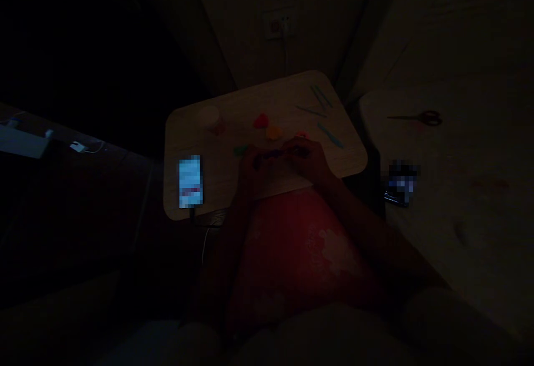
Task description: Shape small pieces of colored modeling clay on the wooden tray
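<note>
The scene is very dark. Both hands are close together over the near edge of a small wooden table [233, 171]. Between them is a dark purplish piece [274, 154], perhaps modelling clay. My left hand [249, 163] is closed on its left end, and my right hand [309, 157] has curled fingers at its right end. A green piece [240, 150] lies beside my left hand. Just beyond the hands are a red lump [261, 120] and a yellow-orange lump [274, 132]. A pinkish-red piece [301, 134] shows behind my right fingers.
Several thin blue-green tools, one a flat blue stick [330, 135], lie at the table's right. A pale round container [208, 115] stands at the left, near a lit phone [191, 181] with a cable. Scissors [421, 118] and a dark device [401, 183] rest on the surface at right.
</note>
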### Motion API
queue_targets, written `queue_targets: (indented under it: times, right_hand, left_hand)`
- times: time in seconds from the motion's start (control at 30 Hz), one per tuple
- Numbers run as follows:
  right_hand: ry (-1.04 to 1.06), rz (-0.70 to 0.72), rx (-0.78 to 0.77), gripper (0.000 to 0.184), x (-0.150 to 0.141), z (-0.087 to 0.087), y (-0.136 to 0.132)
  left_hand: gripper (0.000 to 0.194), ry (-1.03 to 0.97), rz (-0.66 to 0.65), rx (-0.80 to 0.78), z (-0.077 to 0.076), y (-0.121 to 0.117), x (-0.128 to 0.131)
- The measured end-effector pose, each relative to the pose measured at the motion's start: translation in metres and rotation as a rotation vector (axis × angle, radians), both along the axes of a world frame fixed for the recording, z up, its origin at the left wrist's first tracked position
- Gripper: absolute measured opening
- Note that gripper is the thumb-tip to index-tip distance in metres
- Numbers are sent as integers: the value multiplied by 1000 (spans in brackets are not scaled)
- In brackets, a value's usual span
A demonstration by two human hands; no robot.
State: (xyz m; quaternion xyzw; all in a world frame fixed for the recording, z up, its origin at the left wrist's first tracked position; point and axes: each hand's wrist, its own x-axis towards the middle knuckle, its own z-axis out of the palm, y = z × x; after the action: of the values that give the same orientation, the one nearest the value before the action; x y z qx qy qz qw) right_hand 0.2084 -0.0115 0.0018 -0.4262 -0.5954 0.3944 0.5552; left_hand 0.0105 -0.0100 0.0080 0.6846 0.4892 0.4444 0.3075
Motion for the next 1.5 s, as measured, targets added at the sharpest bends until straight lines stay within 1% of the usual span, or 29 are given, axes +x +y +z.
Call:
queue_targets:
  times: [0.1, 0.23, 0.37, 0.47, 0.53, 0.67, 0.8, 0.9, 0.97, 1.1, 1.27, 1.43, 1.5]
  right_hand:
    - [-2, 22, -16, 10, 0, -2, 1]
    - [-46, 50, 30, 7, 1, -3, 3]
    - [-78, 17, 68, 7, 1, -2, 2]
    - [-85, -1, 35, 8, -1, 0, 1]
    - [-105, -11, 1, 11, -1, 0, 0]
    - [-90, -37, -13, 25, -2, -1, 0]
    - [-83, -21, -29, 22, -3, -3, -1]
    - [-41, 30, -43, 27, -3, -6, 0]
    - [-36, 35, -40, 29, -2, -7, 0]
    - [-17, -3, -47, 26, -2, -5, 0]
    - [7, -25, -47, 23, -2, -1, 0]
    - [-4, -11, -27, 19, -1, -2, 0]
    - [0, 0, -24, 18, -1, -3, 1]
  left_hand:
    - [13, 5, 3, -11, 0, 0, 0]
    - [13, 11, -4, -8, 1, -1, 0]
    - [15, 21, -7, -6, 2, -1, 0]
    - [14, 13, -5, 6, 1, 0, 0]
    - [13, 7, -5, 7, 1, 1, -1]
    - [16, -1, 5, 5, 0, 0, 0]
    - [18, -27, 50, 20, 0, -1, 1]
    - [20, -41, 52, 24, 1, -2, 1]
    - [22, -51, 37, 24, 1, -3, 2]
    - [33, -60, 37, -5, 4, -4, 2]
    - [26, -8, 19, 28, 7, -4, 1]
    - [34, -22, 26, 16, 3, -3, 0]
    - [34, -14, 6, 12, 2, -2, 0]
